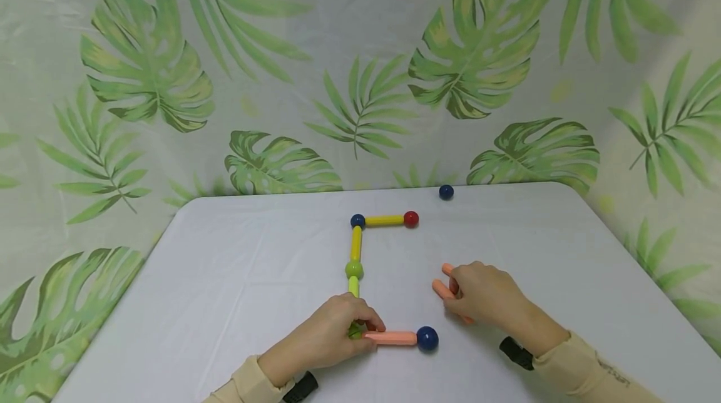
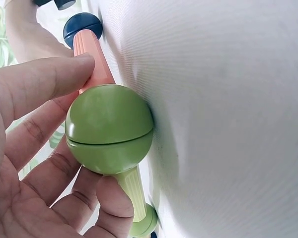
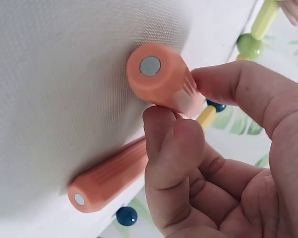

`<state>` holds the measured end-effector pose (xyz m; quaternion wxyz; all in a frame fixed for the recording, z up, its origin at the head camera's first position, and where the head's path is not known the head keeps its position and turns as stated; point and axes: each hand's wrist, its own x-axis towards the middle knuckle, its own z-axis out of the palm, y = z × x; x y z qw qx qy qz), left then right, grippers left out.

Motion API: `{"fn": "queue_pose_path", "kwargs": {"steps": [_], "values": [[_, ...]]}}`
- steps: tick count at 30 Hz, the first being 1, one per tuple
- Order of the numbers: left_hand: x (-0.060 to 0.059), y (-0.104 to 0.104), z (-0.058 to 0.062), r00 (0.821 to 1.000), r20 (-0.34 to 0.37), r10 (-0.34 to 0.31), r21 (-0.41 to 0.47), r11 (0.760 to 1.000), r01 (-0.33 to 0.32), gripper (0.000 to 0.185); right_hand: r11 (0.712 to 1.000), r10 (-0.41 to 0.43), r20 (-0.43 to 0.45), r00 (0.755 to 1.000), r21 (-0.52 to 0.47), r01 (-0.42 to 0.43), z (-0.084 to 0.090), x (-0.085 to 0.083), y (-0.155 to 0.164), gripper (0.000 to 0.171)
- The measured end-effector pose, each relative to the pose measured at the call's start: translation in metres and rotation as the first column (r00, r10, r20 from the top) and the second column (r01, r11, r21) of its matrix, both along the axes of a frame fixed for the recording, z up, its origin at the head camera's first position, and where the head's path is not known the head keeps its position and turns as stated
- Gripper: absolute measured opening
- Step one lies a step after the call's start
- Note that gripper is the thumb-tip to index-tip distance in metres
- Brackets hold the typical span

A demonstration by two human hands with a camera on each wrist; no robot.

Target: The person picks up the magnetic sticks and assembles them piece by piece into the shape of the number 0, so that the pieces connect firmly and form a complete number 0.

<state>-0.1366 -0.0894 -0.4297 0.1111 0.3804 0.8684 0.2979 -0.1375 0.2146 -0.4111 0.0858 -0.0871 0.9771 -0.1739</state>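
1. While my left hand [image 1: 332,334] curls its fingers round the green ball [image 2: 109,129] at the near corner of the figure, my thumb [image 2: 44,79] lies on the orange rod [image 1: 390,337] that joins it
2. That orange rod lies flat on the white table [image 1: 253,278] and ends, to the right, at a dark blue ball [image 1: 427,338], touching it
3. From the held green ball a light green rod [image 2: 131,191] runs away from me to a second green ball [image 1: 354,270]
4. Beyond that, a yellow rod [image 1: 356,243] reaches a blue corner ball [image 1: 357,221], from which another yellow rod [image 1: 385,221] goes right to a red ball [image 1: 411,219]
5. My right hand [image 1: 484,296] works well apart from the left, to the right of the figure; its thumb and forefinger pinch one loose orange stick [image 3: 164,79], whose round metal end shows in the wrist view
6. A second loose orange stick [image 3: 109,181] lies on the table just beside it, under my fingers
7. One lone dark blue ball [image 1: 446,191] sits near the far edge of the table, before a leaf-print curtain [image 1: 169,77]
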Motion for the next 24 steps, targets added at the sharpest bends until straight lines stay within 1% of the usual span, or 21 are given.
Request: {"fn": "queue_pose_path", "kwargs": {"steps": [6,9,11,14,17,20,22,24], "values": [[0.0,-0.001,-0.001,1.0,0.002,-0.006,0.008,1.0,0.006,0.019,1.0,-0.015,-0.032,0.999,-0.025,0.014,-0.001,-0.001,-0.001,0.026],[0.0,-0.001,-0.001,1.0,0.003,-0.004,0.004,1.0,0.004,0.018,0.998,-0.015,-0.044,0.999,-0.067,0.012,-0.001,-0.002,-0.002,0.029],[0.0,-0.001,-0.001,1.0,0.001,-0.002,0.002,1.0,0.002,0.018,0.995,-0.014,-0.037,0.999,-0.1,0.01,0.0,-0.003,-0.002,0.029],[0.0,-0.001,-0.001,1.0,-0.002,0.0,0.0,1.0,0.0,0.019,0.987,0.004,-0.014,1.0,-0.159,-0.006,0.0,-0.006,-0.003,0.026],[0.001,-0.001,-0.001,1.0,-0.004,0.0,0.001,1.0,0.0,0.019,0.964,0.029,0.053,0.998,-0.264,-0.014,-0.001,-0.008,-0.003,0.02],[0.0,-0.001,-0.001,1.0,-0.007,-0.001,0.002,1.0,0.001,0.018,0.928,0.049,0.13,0.99,-0.372,0.003,-0.003,-0.01,-0.004,0.02],[0.0,-0.001,-0.002,1.0,-0.009,-0.001,0.003,1.0,0.001,0.018,0.911,0.047,0.164,0.985,-0.412,0.025,-0.004,-0.011,-0.004,0.021],[0.0,-0.001,-0.002,1.0,-0.01,-0.001,0.005,1.0,0.001,0.018,0.902,0.036,0.178,0.983,-0.429,0.045,-0.006,-0.012,-0.005,0.023]]}}
